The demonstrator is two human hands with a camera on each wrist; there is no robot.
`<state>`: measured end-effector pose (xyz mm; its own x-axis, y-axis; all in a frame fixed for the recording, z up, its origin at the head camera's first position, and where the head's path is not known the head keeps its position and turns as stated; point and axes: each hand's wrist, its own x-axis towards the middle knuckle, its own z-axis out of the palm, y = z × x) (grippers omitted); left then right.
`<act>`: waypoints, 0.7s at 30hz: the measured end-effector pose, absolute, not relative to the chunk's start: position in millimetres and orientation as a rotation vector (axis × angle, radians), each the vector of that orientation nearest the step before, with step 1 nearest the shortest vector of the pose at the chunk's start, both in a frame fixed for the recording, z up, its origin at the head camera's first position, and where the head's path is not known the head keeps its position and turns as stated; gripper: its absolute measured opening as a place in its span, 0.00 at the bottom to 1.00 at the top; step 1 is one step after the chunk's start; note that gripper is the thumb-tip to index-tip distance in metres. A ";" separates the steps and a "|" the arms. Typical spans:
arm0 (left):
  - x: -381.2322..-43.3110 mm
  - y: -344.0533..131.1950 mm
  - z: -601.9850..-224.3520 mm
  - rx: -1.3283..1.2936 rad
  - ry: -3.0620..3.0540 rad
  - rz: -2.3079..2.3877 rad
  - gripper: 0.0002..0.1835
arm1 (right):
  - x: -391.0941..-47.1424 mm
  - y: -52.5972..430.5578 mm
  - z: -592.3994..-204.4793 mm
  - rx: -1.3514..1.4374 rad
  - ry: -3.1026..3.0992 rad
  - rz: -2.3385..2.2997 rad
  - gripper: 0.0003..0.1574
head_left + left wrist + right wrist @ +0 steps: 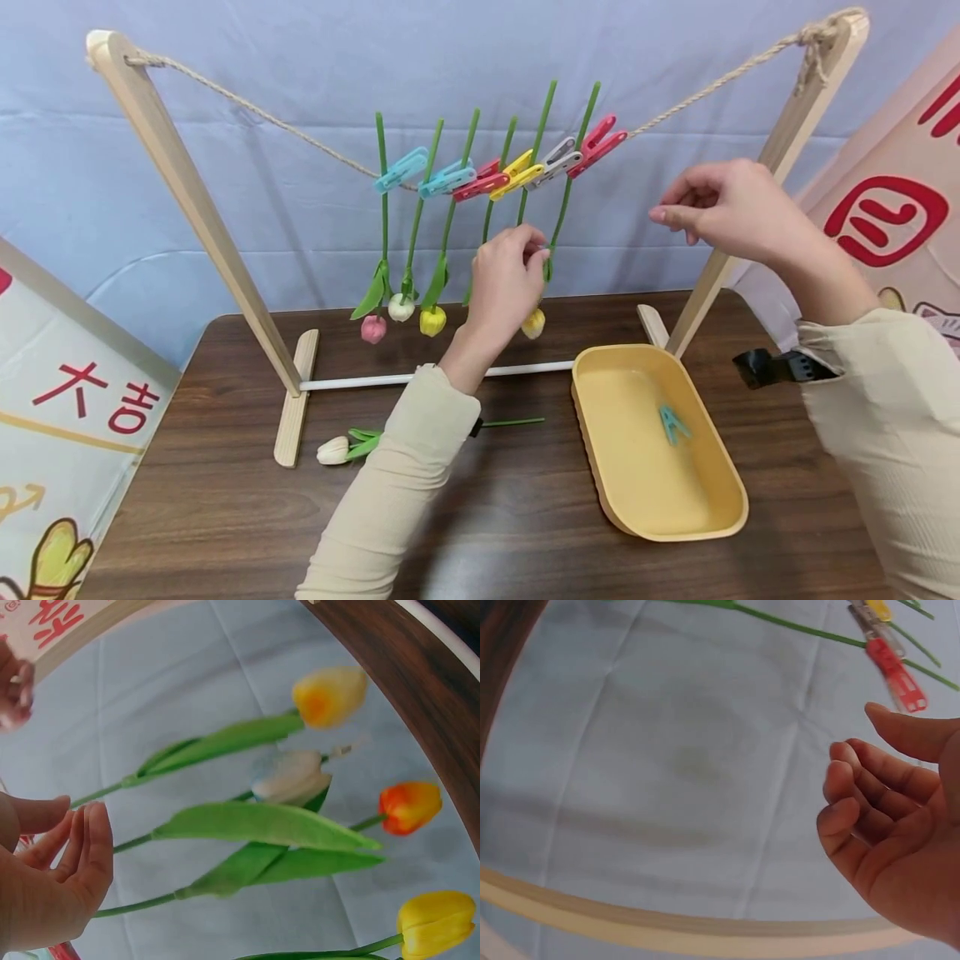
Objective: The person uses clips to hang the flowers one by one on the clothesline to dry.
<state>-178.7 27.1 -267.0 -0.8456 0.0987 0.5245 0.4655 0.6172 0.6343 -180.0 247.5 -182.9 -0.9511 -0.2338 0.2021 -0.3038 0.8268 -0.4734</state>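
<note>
Several artificial tulips hang heads down from a twine line, each stem clipped by a clothespin. My left hand (504,275) is in front of the right-hand stems, fingers loosely bent and holding nothing. It overlaps some flowers in the head view; the left wrist view shows a white tulip (292,780), an orange-red tulip (411,808) and a pale yellow tulip (330,697) beyond its fingertips. Off to the right, below the twine, my right hand (738,208) hovers empty with relaxed, curled fingers. The nearest clip to it is a red clothespin (597,148).
Wooden posts (197,208) hold the twine (258,111), joined low down by a white rod (360,382). A yellow basin (588,433) at the right contains a teal clothespin (673,425). Another white tulip (333,451) lies on the table, partly behind my left forearm.
</note>
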 end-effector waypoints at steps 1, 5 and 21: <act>-178.1 26.3 -267.2 -0.445 -2.404 -1.123 0.07 | -179.8 248.9 -187.2 0.431 -2.893 0.767 0.15; -176.8 23.1 -269.3 -0.437 -2.413 -1.129 0.07 | -179.7 255.7 -209.6 0.452 -2.990 0.755 0.14; -172.1 15.2 -276.2 -0.454 -2.423 -1.148 0.07 | -166.3 286.2 -340.4 0.479 -3.295 0.951 0.06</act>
